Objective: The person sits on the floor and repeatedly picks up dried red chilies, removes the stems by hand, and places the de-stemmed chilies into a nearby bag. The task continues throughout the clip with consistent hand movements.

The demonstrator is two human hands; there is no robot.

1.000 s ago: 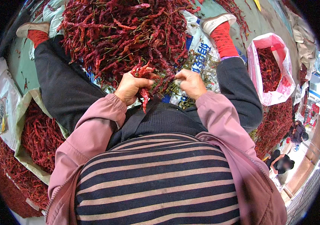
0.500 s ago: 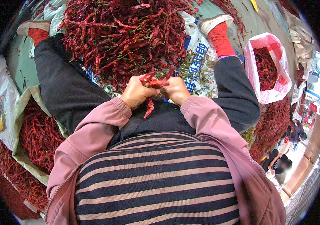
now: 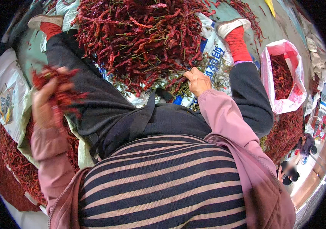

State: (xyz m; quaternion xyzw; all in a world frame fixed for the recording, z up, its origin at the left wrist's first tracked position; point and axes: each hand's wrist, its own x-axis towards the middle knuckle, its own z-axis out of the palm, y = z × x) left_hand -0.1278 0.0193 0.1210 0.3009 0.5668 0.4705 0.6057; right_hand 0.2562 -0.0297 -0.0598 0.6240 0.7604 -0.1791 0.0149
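Note:
My left hand (image 3: 45, 97), blurred by motion, is wrapped round a bunch of dried red chilies (image 3: 64, 95). It is raised over the open sack at my left, with chilies poking out on both sides of the fingers. My right hand (image 3: 198, 81) is closed at the near right edge of a large heap of dried chilies (image 3: 132, 38) between my legs. Its fingertips touch darker chilies and stems there; what they pinch is hidden. Loose greenish stems (image 3: 218, 72) lie beside that hand on a printed white plastic sheet (image 3: 210, 57).
The light sack (image 3: 8, 89) on the left holds more chilies (image 3: 71, 147). A pink-and-white bag (image 3: 264, 76) of chilies stands beyond my right leg, with another chili heap (image 3: 285, 133) below it. Two people (image 3: 288, 173) (image 3: 307, 145) are far off at the right.
My hands were together over my lap with chilies between them. The left has swung out to the left with a bunch; the right has moved right and forward to the heap's edge.

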